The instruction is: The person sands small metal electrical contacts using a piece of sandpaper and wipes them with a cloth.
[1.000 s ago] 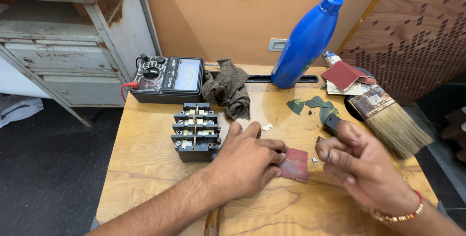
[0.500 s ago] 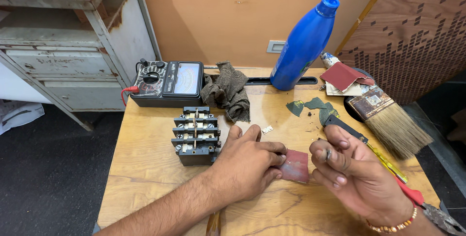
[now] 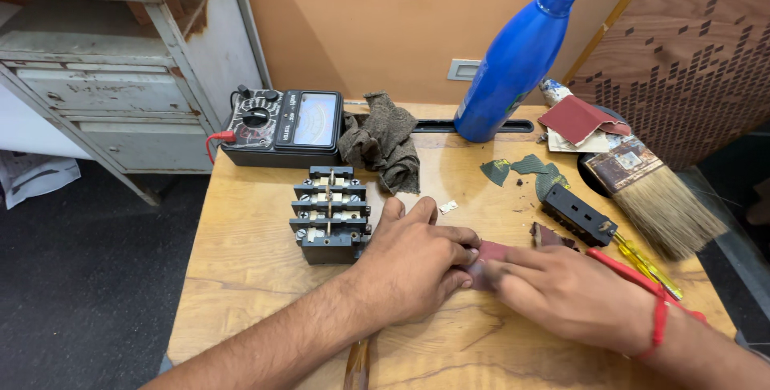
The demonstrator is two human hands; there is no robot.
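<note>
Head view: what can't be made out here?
- Reddish sandpaper piece: mostly covered by the left hand and right hand; anything under it is hidden.
- Wooden handle: cut off by the bottom edge.
- Small pale part: too small to identify.
- Meter dial: too small to read.

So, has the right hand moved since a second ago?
Yes. The right hand has come down and left, now lying flat on the reddish sandpaper piece beside the left hand.

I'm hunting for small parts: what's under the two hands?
A reddish sandpaper piece shows between the left hand and right hand, lying on the wooden table. Anything beneath the palms is hidden.
</note>
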